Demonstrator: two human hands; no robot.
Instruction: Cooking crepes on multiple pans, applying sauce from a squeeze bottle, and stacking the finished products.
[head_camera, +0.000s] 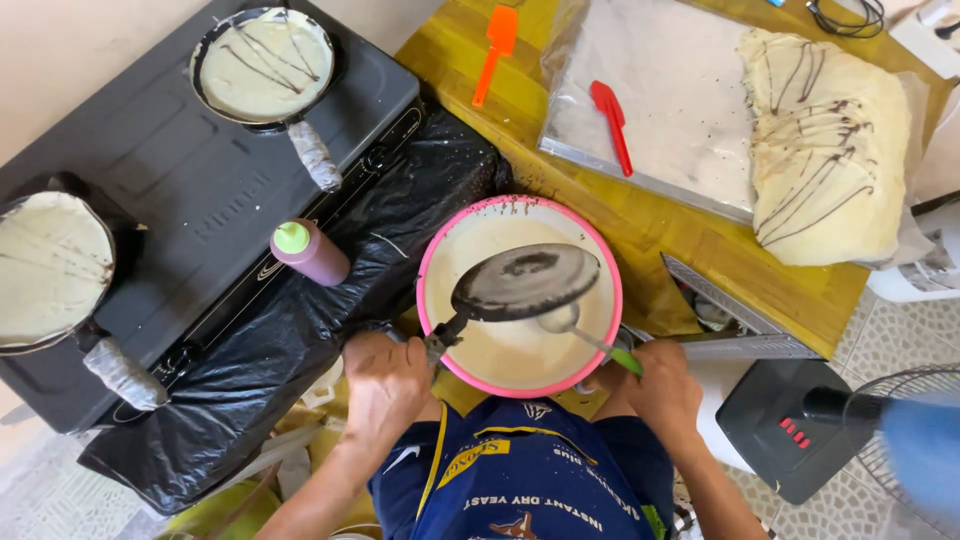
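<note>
Batter bowl: pink-rimmed bowl (600, 345) of pale batter, at the table's near edge, just in front of the person's body.
Left hand: left hand (385, 385), grip clamped around the handle of a dark round pan (528, 282).
Pan: held upside down over the bowl, its domed side up with a dark smear at the centre; whether it touches the batter I cannot tell.
Right hand: right hand (662, 385), grip closed on the green handle of a metal ladle (560, 318).
Ladle: its scoop lies in the batter just below the pan's edge, shaft running to the right hand.
Stove: dark two-burner stove (200, 180) to the left, sitting on black plastic sheeting (300, 340).
Cooking pans: far pan (265, 62) and near-left pan (50, 265), each holding a pale crepe with dark drizzled lines, handles wrapped in cloth.
Squeeze bottle: brownish bottle (312, 252) with a light green cap, at the stove's right edge.
Table: yellow table (650, 225) bearing a plastic-covered tray (660, 110).
Tray contents: red spatula (612, 122) and a stack of finished crepes (830, 150) with dark drizzle.
Orange spatula: orange spatula (495, 50) lying on the table left of the tray.
Fan: fan (905, 435) at lower right, on the floor.
</note>
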